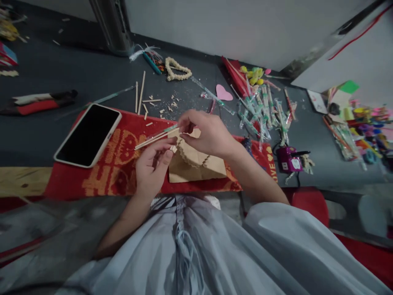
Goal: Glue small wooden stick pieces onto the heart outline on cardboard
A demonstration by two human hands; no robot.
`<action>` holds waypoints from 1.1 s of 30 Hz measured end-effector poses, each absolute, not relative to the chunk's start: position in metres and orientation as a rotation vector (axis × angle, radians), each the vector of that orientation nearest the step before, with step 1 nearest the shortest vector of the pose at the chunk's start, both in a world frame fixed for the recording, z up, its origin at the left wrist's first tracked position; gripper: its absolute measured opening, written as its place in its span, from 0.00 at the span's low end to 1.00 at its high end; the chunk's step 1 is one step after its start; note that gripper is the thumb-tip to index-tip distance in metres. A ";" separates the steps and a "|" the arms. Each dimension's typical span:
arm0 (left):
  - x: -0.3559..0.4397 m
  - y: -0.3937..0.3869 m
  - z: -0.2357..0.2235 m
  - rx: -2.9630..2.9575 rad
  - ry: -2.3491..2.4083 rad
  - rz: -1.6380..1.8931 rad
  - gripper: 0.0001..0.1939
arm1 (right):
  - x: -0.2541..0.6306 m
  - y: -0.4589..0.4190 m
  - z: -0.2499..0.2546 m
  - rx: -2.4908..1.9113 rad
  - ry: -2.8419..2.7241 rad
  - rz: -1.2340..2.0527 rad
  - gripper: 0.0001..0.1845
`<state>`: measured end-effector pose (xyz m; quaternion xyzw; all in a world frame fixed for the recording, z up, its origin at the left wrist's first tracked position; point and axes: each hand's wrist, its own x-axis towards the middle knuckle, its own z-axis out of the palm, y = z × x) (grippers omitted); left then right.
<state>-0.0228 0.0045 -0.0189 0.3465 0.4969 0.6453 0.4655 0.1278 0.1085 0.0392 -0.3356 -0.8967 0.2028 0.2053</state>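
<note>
My left hand (153, 164) is closed, pinching a few short pale stick pieces (173, 148) between thumb and fingertips. Bent over the brown paper (199, 174) is my right hand (210, 133), its fingers drawn together; whatever they may hold is too small to make out. Directly below it, a curved row of small pale pieces (186, 157) lies on the paper, partly covered by the hand. Long thin sticks (150, 141) rest just beyond my left hand. Everything here lies on a red patterned towel (113, 176).
A phone (89, 135) lies on the towel's left side. Further back are a pale heart-shaped frame (178, 69), cut stick bits (173, 104) and a pink paper heart (224, 92). Wrapped sticks (260, 106) and a purple corded device (290, 159) are on the right; red-and-black pliers-like handles (39, 104) lie left.
</note>
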 end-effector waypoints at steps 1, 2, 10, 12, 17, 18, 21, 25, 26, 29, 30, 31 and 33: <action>-0.021 0.002 -0.019 0.882 1.245 1.575 0.11 | 0.130 0.100 0.041 -0.945 -2.488 0.564 0.13; -0.019 -0.001 -0.019 0.908 1.263 1.569 0.11 | 0.132 0.092 0.042 -0.951 -2.476 0.558 0.13; -0.001 -0.022 -0.013 0.874 1.109 1.542 0.13 | 0.153 0.049 0.043 -0.972 -2.305 0.574 0.08; 0.004 -0.025 -0.009 0.795 1.080 1.544 0.13 | 0.158 0.042 0.040 -0.966 -2.230 0.611 0.07; 0.012 -0.030 0.002 0.658 1.020 1.490 0.18 | 0.169 0.028 0.032 -0.923 -2.079 0.707 0.06; 0.013 -0.031 0.004 0.646 1.002 1.472 0.18 | 0.171 0.025 0.031 -0.923 -2.064 0.717 0.06; 0.015 -0.033 0.007 0.626 0.983 1.411 0.19 | 0.176 0.018 0.032 -0.934 -2.044 0.714 0.06; 0.017 -0.035 0.009 0.597 1.026 1.381 0.22 | 0.179 0.011 0.035 -0.941 -2.079 0.688 0.03; 0.018 -0.035 0.009 0.594 1.041 1.380 0.22 | 0.179 0.010 0.036 -0.947 -2.095 0.673 0.03; 0.020 -0.036 0.011 0.613 1.078 1.361 0.21 | 0.178 0.008 0.037 -0.945 -2.137 0.603 0.03; 0.021 -0.036 0.011 0.620 1.086 1.351 0.21 | 0.179 0.008 0.037 -0.930 -2.146 0.578 0.03; 0.022 -0.036 0.011 0.623 1.091 1.345 0.20 | 0.179 0.007 0.037 -0.911 -2.157 0.553 0.03; 0.023 -0.037 0.011 0.625 1.095 1.333 0.21 | 0.180 0.007 0.038 -0.888 -2.191 0.518 0.04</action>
